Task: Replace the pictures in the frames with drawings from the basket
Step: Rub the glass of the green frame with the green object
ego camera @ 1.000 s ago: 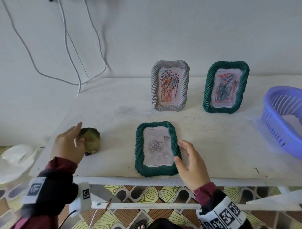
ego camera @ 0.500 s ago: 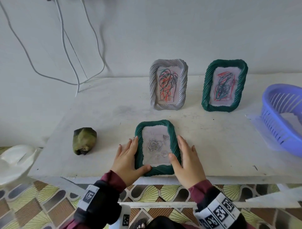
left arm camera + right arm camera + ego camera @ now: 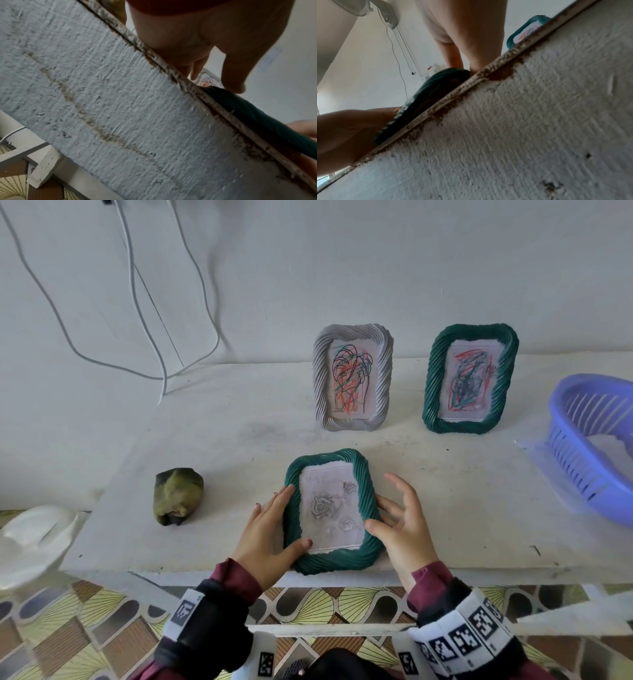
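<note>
A dark green rope-edged frame (image 3: 335, 561) lies flat near the table's front edge and holds a grey rose picture (image 3: 329, 508). My left hand (image 3: 274, 522) grips its left side, thumb over the lower-left corner. My right hand (image 3: 394, 508) grips the right side, thumb on the border and forefinger raised. In the wrist views the frame (image 3: 248, 111) (image 3: 433, 89) juts slightly past the table edge. A white frame (image 3: 320, 378) and a second green frame (image 3: 432, 378) stand at the back, each with a scribble drawing. At the right, the purple basket (image 3: 582, 440) holds white paper (image 3: 613, 453).
An olive-green crumpled lump (image 3: 178, 496) lies on the table (image 3: 445, 508) left of my hands. A white object (image 3: 30, 539) sits beyond the table's left end. Cables (image 3: 137, 302) hang down the wall at the back left. Patterned floor shows below the front edge.
My left hand left the olive lump and came to the lying frame's left side. My right thumb moved onto the right border. The frame now sits a little nearer the front edge.
</note>
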`<state>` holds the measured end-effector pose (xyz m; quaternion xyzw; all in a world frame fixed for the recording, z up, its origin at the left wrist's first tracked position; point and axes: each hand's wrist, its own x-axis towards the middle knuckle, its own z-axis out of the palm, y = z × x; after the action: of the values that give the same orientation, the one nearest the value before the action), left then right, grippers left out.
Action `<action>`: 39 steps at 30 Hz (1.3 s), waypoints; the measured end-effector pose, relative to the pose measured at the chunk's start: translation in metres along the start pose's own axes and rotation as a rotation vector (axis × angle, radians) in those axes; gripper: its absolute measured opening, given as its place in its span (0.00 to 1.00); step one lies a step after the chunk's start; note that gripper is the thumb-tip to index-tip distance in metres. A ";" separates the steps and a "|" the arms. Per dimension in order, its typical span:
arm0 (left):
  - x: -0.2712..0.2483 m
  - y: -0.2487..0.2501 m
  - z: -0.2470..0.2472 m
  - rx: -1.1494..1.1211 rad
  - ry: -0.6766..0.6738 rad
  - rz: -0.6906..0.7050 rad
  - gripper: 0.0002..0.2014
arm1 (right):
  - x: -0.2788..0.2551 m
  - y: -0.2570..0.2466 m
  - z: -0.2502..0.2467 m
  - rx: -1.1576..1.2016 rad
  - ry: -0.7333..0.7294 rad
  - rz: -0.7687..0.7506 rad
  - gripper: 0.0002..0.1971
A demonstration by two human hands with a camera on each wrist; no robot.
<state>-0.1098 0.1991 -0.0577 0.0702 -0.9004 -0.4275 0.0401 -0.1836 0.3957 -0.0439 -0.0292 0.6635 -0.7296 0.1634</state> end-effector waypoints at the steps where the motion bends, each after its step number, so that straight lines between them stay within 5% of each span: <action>1: 0.000 0.002 -0.001 -0.126 0.012 -0.004 0.38 | 0.001 0.000 -0.001 0.017 -0.011 0.004 0.37; 3: -0.001 0.008 -0.003 -0.382 0.032 0.012 0.36 | 0.000 -0.002 -0.001 0.043 -0.032 -0.005 0.39; 9: 0.006 0.007 -0.017 -0.614 0.033 -0.024 0.43 | -0.002 -0.011 -0.002 0.083 -0.105 -0.047 0.43; 34: 0.002 0.028 -0.064 -0.461 0.089 0.080 0.44 | 0.036 -0.074 0.028 -0.284 -0.396 -0.365 0.32; 39: 0.006 0.029 -0.075 -0.434 0.088 0.107 0.43 | 0.051 -0.072 0.038 -0.242 -0.408 -0.326 0.30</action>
<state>-0.1081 0.1585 0.0122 0.0308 -0.7870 -0.6052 0.1161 -0.2368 0.3501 0.0221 -0.3008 0.6856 -0.6409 0.1693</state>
